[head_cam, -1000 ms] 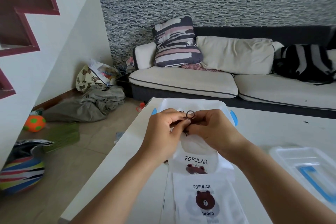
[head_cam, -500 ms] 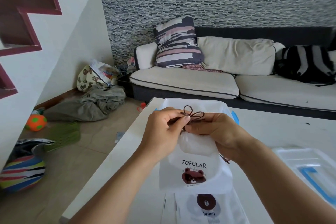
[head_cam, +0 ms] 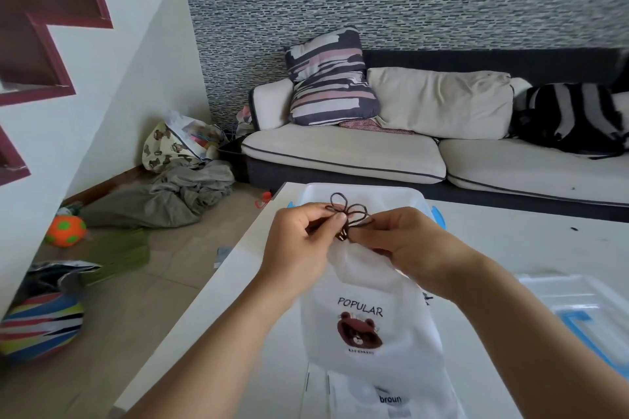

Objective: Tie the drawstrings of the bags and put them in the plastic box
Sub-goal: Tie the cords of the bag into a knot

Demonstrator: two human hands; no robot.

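Note:
A white drawstring bag [head_cam: 367,313] with a brown bear print and the word POPULAR hangs above the table. Its brown drawstring [head_cam: 349,213] forms loops at the gathered neck. My left hand [head_cam: 303,241] pinches the string on the left side, and my right hand [head_cam: 408,245] pinches it on the right. Just beyond my hands sits the clear plastic box [head_cam: 413,197] with blue latches. Another white bear bag [head_cam: 388,398] lies flat on the table beneath the held one.
The box lid [head_cam: 585,309], clear with a blue handle, lies on the white table [head_cam: 527,241] at the right. A sofa with cushions stands behind the table. Clothes, bags and balls litter the floor at the left.
Both hands have lifted the bag off the table, clear of the one below. The drawstring loops have been drawn out into a bow shape above the neck.

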